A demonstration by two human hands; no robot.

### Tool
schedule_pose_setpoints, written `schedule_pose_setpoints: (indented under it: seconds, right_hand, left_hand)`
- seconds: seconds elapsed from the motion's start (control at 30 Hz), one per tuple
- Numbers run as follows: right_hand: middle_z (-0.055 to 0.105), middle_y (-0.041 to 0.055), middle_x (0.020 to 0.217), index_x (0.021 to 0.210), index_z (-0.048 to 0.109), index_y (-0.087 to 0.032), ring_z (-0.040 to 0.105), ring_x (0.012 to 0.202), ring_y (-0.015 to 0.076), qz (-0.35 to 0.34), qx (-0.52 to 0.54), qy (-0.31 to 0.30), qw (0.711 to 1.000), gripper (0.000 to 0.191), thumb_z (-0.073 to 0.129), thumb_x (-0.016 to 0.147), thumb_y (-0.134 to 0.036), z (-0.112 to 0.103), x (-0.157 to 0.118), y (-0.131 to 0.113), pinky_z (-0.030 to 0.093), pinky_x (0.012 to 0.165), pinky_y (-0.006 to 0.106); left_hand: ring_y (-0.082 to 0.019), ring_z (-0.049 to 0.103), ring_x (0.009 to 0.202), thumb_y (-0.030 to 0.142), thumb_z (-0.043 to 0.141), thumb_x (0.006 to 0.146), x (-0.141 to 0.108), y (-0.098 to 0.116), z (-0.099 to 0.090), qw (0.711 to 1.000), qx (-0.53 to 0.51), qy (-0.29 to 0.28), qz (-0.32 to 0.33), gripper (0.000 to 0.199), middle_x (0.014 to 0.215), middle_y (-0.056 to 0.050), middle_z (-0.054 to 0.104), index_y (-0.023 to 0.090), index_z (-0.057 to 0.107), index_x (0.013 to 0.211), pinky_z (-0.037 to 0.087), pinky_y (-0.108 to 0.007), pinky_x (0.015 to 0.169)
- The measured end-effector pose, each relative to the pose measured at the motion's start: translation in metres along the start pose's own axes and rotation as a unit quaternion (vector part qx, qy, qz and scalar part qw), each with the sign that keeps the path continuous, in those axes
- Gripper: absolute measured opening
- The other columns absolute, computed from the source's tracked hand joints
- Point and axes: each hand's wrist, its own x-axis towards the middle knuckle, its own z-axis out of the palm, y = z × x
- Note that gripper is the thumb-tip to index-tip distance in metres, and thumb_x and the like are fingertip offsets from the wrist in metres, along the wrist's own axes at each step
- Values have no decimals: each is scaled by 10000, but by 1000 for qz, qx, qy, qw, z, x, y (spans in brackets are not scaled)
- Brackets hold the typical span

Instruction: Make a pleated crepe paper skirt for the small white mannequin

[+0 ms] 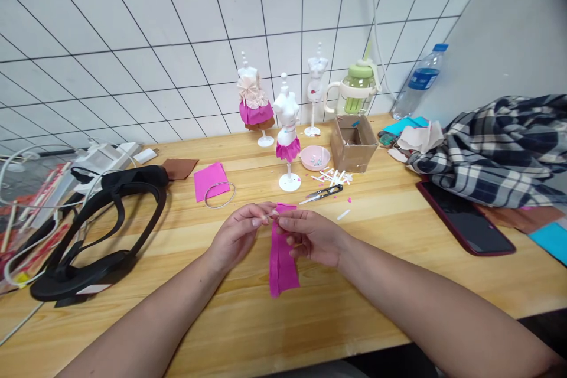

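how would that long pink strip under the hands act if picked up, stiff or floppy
The pink strip would probably droop, since it looks thin and papery. It is likely light, being narrow, and may crease easily: a lengthwise fold line shows.

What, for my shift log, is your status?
Left hand, right hand: pinching tiny pale piece, identity unclear. Pink strip beneath, on table. Black snips just beyond.

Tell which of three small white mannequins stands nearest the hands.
The middle white mannequin with the ruffled magenta skirt; the other two stand farther back, nearer the white tiled wall.
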Motion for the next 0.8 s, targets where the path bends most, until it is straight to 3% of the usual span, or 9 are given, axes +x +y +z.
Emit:
schedule_pose_setpoints:
  seconds: [0.1, 0.17, 0.3, 0.37, 0.43, 0.53, 0.6, 0.7, 0.8]
  right_hand:
    - [617, -39, 712, 878, 631, -185, 529, 530, 75, -45, -93, 17, 995, 215, 753, 736, -290, -1, 1, -1, 494, 486, 209]
    - [596, -32, 674, 815, 615, -181, 527, 559, 93, -150, -279, 54, 947, 116, 691, 776, -261, -4, 0, -3, 464, 536, 227]
    - [661, 45, 815, 844, 664, -170, 567, 730, 147, -367, -653, 140, 648, 124, 556, 882, -216, -12, -11, -14, 394, 661, 274]
    - [677, 67, 886, 881, 665, -174, 581, 796, 169, -380, -715, 141, 569, 186, 484, 920, -200, -16, -17, -20, 382, 688, 288]
    - [665, 50, 842, 835, 636, -176, 578, 790, 164, -351, -720, 103, 590, 154, 493, 894, -174, -18, -20, -25, 387, 689, 278]
    - [572, -10, 657, 753, 540, -184, 543, 629, 127, -199, -608, 4, 768, 82, 512, 830, -193, -20, -21, -29, 424, 600, 238]
    - [503, -45, 552, 747, 479, -200, 481, 487, 109, -46, -470, -71, 879, 64, 490, 800, -233, -18, -20, -30, 440, 493, 221]
    - [443, -65, 439, 721, 433, -215, 363, 359, 101, 89, -342, -134, 926, 59, 444, 759, -259, -12, -20, -29, 409, 371, 214]
    - [457, -54, 432, 739, 479, -207, 357, 344, 105, 43, -366, -51, 928, 130, 402, 807, -287, -13, -18, -30, 364, 343, 203]
  left_hand:
    - [-236, 578, 1100, 234, 696, 736, 0, -1, -1, 1000, 20, -1, 6, 55, 842, -46, 708, 206, 732, 707, 380, -375, 1021]
    - [-214, 605, 974, 223, 661, 754, 0, -1, -2, 997, 75, -1, 18, 75, 804, -35, 680, 211, 711, 699, 427, -363, 942]
    - [-166, 579, 811, 162, 620, 785, -1, 5, -4, 928, 357, 22, 102, 122, 815, -26, 591, 202, 695, 697, 459, -318, 785]
    - [-164, 580, 830, 138, 613, 794, -2, 11, -6, 843, 499, 10, 201, 124, 861, -34, 574, 205, 709, 751, 464, -313, 764]
    - [-165, 589, 825, 142, 644, 785, -4, 19, -10, 721, 607, -46, 331, 135, 888, -31, 596, 234, 718, 849, 466, -330, 768]
    - [-153, 596, 765, 198, 742, 746, -8, 31, -16, 517, 693, -115, 489, 198, 844, 7, 647, 289, 713, 919, 453, -382, 841]
    - [-126, 588, 710, 197, 794, 710, -11, 34, -18, 446, 693, -115, 555, 197, 793, 41, 655, 307, 711, 850, 453, -367, 849]
    - [-110, 571, 656, 200, 824, 680, -14, 32, -16, 429, 672, -87, 598, 204, 733, 65, 652, 330, 703, 779, 457, -347, 810]
    - [-139, 588, 677, 219, 761, 735, -13, 26, -12, 503, 672, -65, 539, 176, 735, 44, 667, 340, 709, 852, 464, -374, 810]
